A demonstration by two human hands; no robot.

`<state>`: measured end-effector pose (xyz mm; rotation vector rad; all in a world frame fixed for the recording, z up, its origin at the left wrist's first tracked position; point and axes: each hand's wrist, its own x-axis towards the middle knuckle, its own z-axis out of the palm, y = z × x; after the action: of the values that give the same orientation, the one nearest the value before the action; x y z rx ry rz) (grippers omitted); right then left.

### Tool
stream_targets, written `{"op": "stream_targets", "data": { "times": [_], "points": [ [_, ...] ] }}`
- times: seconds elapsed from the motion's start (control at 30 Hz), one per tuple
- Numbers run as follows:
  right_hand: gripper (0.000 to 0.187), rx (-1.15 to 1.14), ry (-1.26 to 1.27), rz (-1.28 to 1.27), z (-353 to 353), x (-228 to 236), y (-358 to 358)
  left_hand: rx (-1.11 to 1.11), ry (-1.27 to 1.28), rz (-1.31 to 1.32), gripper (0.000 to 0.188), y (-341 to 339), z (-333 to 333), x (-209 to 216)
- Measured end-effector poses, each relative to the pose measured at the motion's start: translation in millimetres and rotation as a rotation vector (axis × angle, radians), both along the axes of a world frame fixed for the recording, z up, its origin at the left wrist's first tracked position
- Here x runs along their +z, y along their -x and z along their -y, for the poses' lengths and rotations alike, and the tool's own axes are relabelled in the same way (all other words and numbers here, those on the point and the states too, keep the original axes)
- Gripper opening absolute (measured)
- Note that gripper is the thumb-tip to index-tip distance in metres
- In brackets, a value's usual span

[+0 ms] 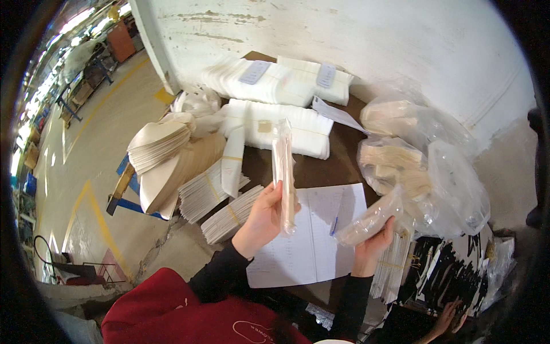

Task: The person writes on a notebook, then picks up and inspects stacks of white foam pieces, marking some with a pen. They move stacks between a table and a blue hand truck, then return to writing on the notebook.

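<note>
A slim clear plastic packet [283, 157] with pale beige contents stands nearly upright above the open ruled notebook [286, 258], toward eleven o'clock from the middle of its pages. The left hand [260, 221] has its grip closed around the lower part of this packet, the thumb lying on its front. A wider clear packet [366, 221] is at about two to three o'clock from the same middle, and it is tilted, its upper end leaning to the right. The right hand [373, 247] grasps it at the lower right edge; what is inside is not easy to tell because of the shine.

On the right-hand page, just beside the wider packet, lies a blue pen [335, 225]. At nine to ten o'clock from the notebook are banded bundles of white strips [215, 192], and farther out at ten, stacks of curved cream pieces [172, 157]. At eleven to twelve, thick white stacks [309, 129] rest on the dark brown surface [315, 172], near the white wall [372, 40]. Clear bags with beige pieces [395, 163] fill one to two o'clock. Black strips [441, 269] lie between three and four, and another person's hand [448, 318] is near them, at four.
</note>
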<state>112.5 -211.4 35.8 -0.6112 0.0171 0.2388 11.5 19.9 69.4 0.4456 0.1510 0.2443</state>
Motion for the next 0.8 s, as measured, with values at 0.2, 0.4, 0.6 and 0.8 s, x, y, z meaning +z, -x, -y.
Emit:
{"op": "stream_targets", "data": {
  "times": [0.2, 0.4, 0.6, 0.8],
  "points": [
    [0.04, -0.058, 0.066, -0.072, -8.8, -3.5, 2.4, -0.152, 0.296, 0.287, 0.024, 0.8, -1.3, -0.6],
    [0.043, 0.141, -0.047, 0.052, 5.9, -23.3, -7.1, -0.151, 0.139, 0.296, 0.026, -1.6, -2.2, -5.6],
    [0.049, 0.116, 0.032, -0.044, -53.1, 4.3, 27.6, -0.032, -1.189, -0.387, 0.054, 2.5, 27.2, -10.0],
    [0.058, 0.35, 0.285, 0.106, -31.2, -44.7, 32.3, -0.177, -1.307, -0.258, 0.065, 26.6, 61.2, 4.7]
  ]
}}
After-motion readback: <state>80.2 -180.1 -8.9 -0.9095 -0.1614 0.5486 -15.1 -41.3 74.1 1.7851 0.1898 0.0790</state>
